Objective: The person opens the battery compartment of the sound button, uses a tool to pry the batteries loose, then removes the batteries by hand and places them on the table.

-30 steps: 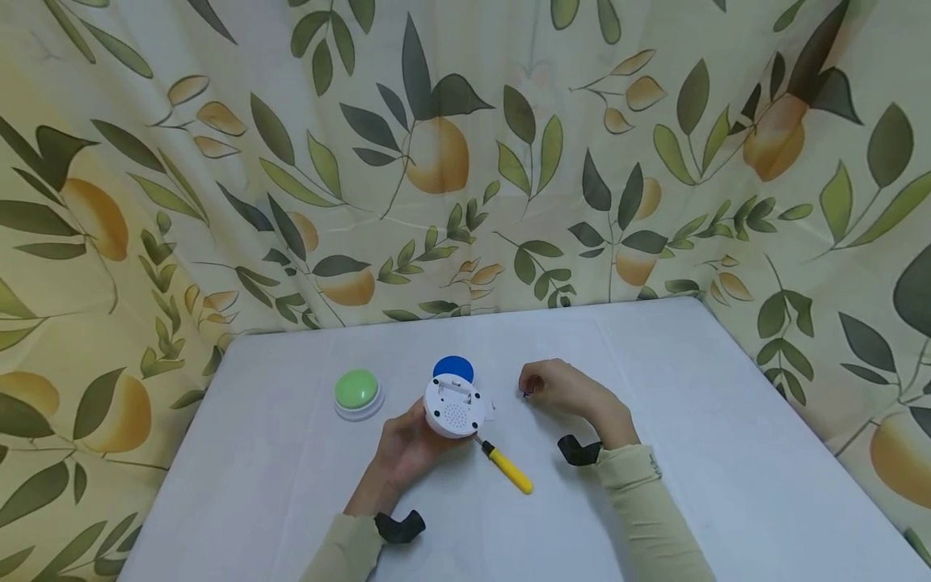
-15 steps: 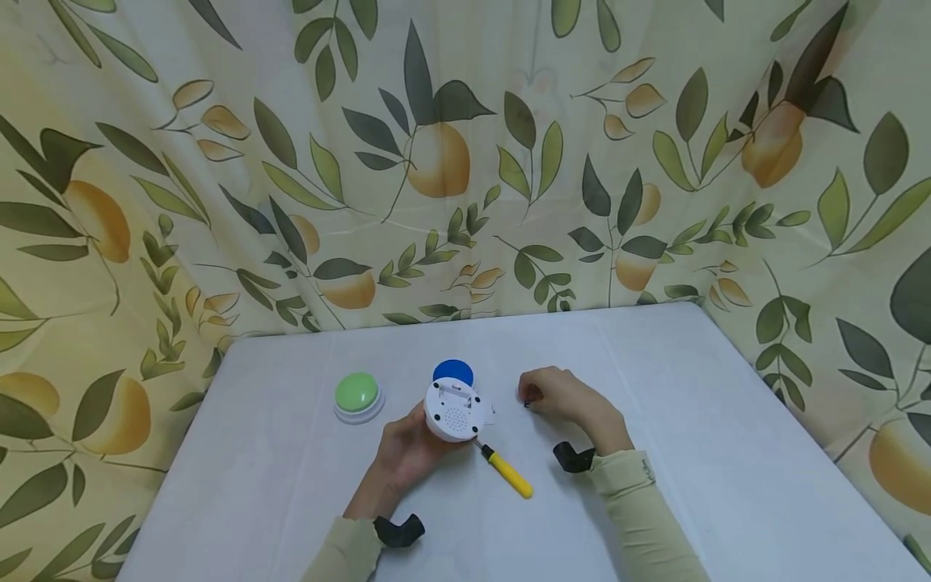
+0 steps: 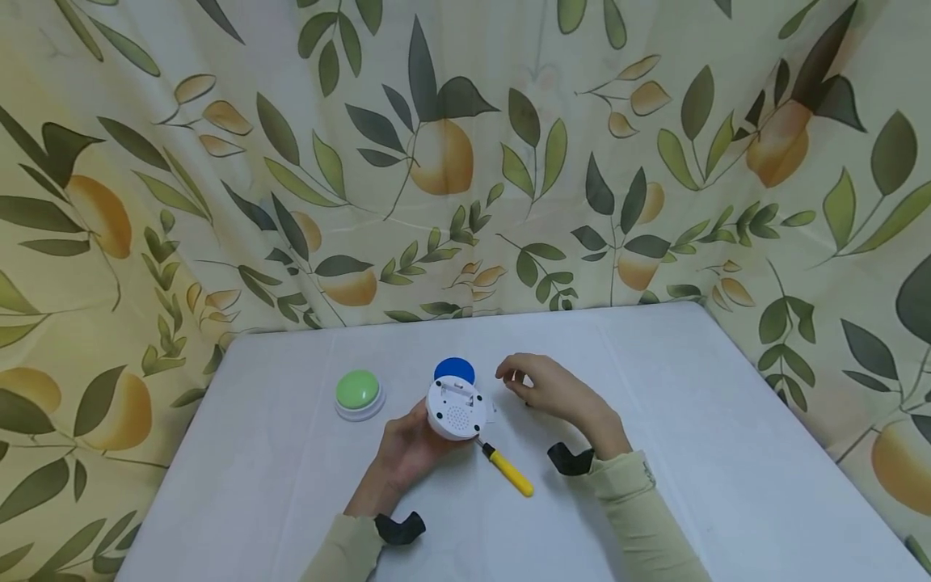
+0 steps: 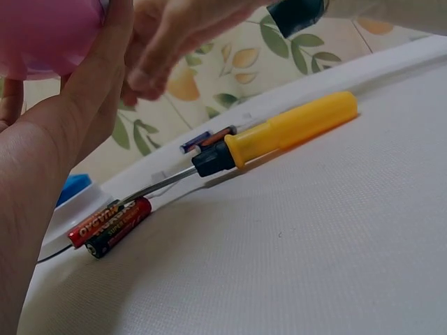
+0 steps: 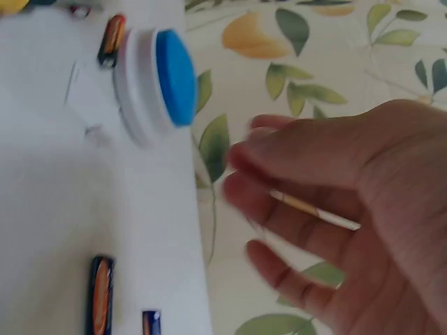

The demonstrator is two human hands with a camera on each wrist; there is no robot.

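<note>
My left hand (image 3: pixel 414 444) grips a round push button (image 3: pixel 457 408), its white underside facing up. Its battery slot is uncovered, and the pink dome (image 4: pixel 45 35) shows in the left wrist view. My right hand (image 3: pixel 563 392) hovers over the table to the right, fingers loosely bent with nothing seen between them. Below it in the right wrist view lie a dark and orange battery (image 5: pixel 101 296) and the end of a blue one (image 5: pixel 151 322). Two red and green batteries (image 4: pixel 115 227) lie by the tip of a yellow-handled screwdriver (image 3: pixel 509 471).
A blue-topped button (image 3: pixel 454 369) stands just behind the held one. At the left sits a green-topped button (image 3: pixel 358 394). A small white cover (image 3: pixel 490 414) lies beside the held button. The white table (image 3: pixel 691 485) ends at a leaf-and-fruit patterned curtain (image 3: pixel 465 242).
My right hand has risen off the batteries and shifted slightly left toward the held button, its fingers loosening. The left hand and its button have hardly moved.
</note>
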